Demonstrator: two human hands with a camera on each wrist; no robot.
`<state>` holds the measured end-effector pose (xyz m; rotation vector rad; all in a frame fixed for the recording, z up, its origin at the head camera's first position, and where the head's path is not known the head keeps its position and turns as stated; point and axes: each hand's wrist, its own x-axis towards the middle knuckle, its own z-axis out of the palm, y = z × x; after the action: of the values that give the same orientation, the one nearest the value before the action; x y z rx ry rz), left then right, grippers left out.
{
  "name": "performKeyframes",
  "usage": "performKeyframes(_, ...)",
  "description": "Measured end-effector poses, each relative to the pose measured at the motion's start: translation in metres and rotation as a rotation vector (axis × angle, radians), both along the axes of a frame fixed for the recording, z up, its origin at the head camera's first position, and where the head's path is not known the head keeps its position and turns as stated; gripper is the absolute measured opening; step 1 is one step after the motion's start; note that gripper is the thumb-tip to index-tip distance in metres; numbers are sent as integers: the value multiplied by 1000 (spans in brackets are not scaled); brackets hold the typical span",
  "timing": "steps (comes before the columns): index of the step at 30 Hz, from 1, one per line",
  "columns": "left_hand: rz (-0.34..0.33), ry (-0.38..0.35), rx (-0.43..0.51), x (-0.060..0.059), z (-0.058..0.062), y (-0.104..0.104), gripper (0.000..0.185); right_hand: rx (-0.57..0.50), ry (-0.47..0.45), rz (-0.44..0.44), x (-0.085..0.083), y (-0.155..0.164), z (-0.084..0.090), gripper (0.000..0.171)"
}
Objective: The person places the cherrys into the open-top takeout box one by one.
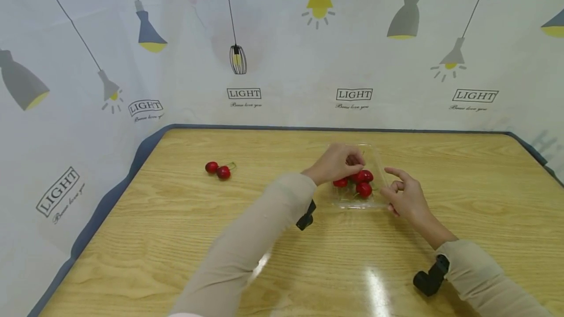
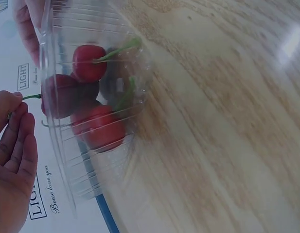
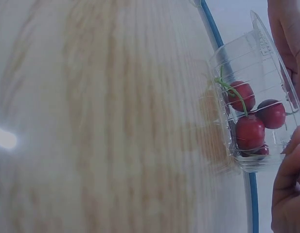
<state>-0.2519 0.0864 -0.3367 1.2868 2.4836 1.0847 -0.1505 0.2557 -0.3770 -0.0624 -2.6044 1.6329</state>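
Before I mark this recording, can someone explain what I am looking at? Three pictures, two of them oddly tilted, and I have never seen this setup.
No machine here: a person works with two bare hands and wears three cameras. The wide picture comes from the head, looking down at a wooden table. The two tilted ones come from cameras on the wrists, so they show the same scene from close by. On the table sits a clear plastic tray with several red cherries in it; two more cherries lie apart on the person's left. The left hand reaches over the tray and pinches a green cherry stem. The right hand is at the tray's right side, fingers loosely curled, apparently steadying it.
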Motion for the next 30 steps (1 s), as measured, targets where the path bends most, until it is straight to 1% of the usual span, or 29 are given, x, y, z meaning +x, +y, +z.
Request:
performKeyframes(8,14,-26,-33,2,-3,3,9,-27,25,10,0,0,-2,55)
performKeyframes(15,15,-38,-48,1,-7,2,10,-12,31,2,-1,0,-3,54)
performKeyframes(23,31,-57,-47,2,-9,0,9,-7,33,0,-2,1,-4,53)
performKeyframes(27,31,-41,-47,1,-12,1,8,-8,34,0,-1,1,-4,53)
performKeyframes(30,34,-50,-41,0,-13,1,8,-6,33,-1,-1,1,-4,53)
